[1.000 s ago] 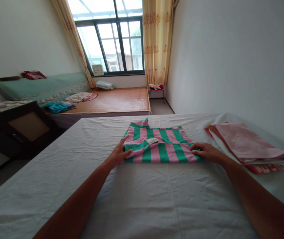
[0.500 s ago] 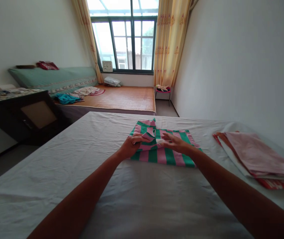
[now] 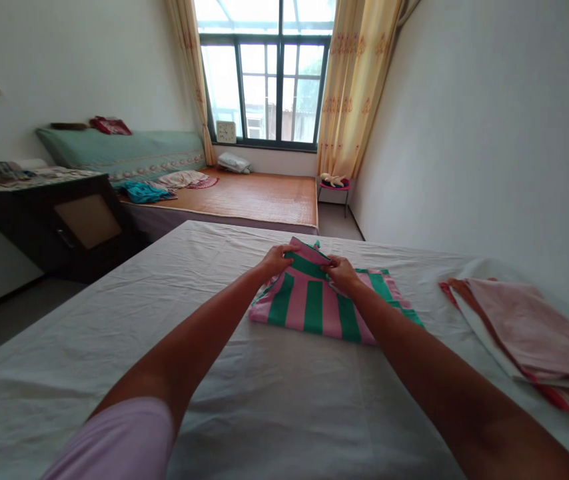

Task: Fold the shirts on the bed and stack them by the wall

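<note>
We see one striped garment [image 3: 314, 307], soft cloth in broad pink and green bands, lying folded into a rough rectangle on the white, lightly creased sheet of the bed [image 3: 284, 400], about the middle of its width and towards its far end. Our left hand [image 3: 275, 259] pinches the raised far edge of the cloth, fingers curled over it; our right hand [image 3: 343, 272] is closed on the same lifted flap just beside it, thumb and fingers pressed together on the fabric. The flap stands up in a small peak between the two hands.

Half a second ago both hands lay lower on the garment, the right one loosely spread over its middle; now they have gone to the far edge and drawn it up, and the cloth shows a narrower, tidier outline.

To the right lies one stack of folded cloths [image 3: 529, 333], pale pink on top, white and red beneath, well apart from the garment. Beyond stand one second bed [image 3: 259, 197] with a woven mat, one dark desk [image 3: 59, 220], and two yellow curtains [image 3: 354, 93].
</note>
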Available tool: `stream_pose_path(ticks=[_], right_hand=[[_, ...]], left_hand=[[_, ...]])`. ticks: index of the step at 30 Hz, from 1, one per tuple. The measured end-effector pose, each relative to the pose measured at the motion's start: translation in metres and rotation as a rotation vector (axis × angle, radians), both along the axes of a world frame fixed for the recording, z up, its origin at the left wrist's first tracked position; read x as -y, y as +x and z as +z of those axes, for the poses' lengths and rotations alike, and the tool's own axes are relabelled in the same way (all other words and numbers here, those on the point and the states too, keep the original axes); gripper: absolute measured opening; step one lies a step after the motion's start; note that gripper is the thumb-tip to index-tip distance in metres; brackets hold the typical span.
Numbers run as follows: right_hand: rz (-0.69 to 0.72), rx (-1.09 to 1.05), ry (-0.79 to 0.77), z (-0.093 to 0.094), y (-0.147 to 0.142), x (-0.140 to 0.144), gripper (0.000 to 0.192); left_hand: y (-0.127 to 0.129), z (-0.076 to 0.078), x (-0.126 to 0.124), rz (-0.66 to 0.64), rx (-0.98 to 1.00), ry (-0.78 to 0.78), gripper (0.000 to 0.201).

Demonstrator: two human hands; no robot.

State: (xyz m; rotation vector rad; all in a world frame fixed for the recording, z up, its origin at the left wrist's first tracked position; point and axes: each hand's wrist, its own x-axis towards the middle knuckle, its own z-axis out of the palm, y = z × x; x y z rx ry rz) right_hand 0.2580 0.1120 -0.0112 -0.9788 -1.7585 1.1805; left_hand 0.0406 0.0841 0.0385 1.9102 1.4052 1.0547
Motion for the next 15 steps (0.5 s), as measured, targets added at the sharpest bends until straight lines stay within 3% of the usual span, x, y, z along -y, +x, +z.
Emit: stream_pose_path(ticks=[4,8,10,12,15], right_hand=[[-0.113,0.016,0.105,0.0,0.008,0.011,0.027],[0.104,0.219,0.19,0.012,0.031,0.044,0.039],[0.166,0.3,0.222,0.017,0.043,0.059,0.045],[0.095,0.309,0.242,0.02,0.05,0.067,0.045],[-0.062,0.297,0.258,0.023,0.05,0.071,0.039]], left_hand=[[-0.005,-0.001,0.003,-0.03,0.098,-0.069,0.039],[-0.037,-0.002,0.022,-0.264,0.047,-0.202,0.025],[-0.053,-0.002,0.031,-0.337,0.038,-0.192,0.02],[-0.059,-0.001,0.039,-0.249,0.035,-0.093,0.021],[-0.048,-0.005,0.051,-0.108,-0.068,0.065,0.032]])
